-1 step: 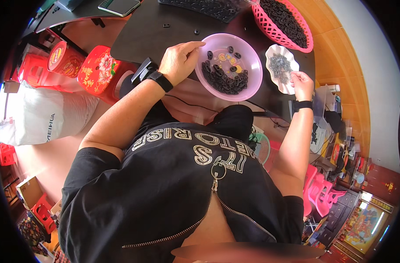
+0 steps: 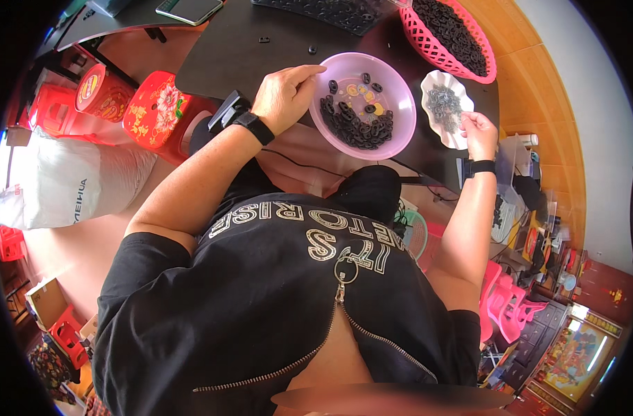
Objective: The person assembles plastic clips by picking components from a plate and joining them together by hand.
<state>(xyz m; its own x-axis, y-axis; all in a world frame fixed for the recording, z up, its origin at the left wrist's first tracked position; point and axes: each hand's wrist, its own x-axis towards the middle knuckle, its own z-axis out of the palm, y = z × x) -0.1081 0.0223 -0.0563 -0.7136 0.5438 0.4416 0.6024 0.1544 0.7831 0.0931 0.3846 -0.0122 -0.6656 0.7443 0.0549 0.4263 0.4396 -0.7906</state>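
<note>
The clear bits [image 2: 442, 101] lie in the dish [image 2: 433, 78] at ten o'clock from the nearer right hand [image 2: 481, 134], fingertips bunched, with the left hand [image 2: 281, 99] bent at the bowl's [image 2: 404, 104] ten-o'clock rim; what either pinches I cannot tell.

I receive one view, from the left lens of a pair worn on the person's head. It faces steeply down. Nearest the lens, below both hands, is the black shirt [image 2: 247, 305]. The left hand [image 2: 283, 100] and right hand [image 2: 479, 132] stand farther off, in the upper half. Beyond their grip, I note the table [image 2: 226, 62] running to the top edge. Outward of the right hand, the wall [image 2: 601, 173] bends with the fisheye, inside a dark surround.
</note>
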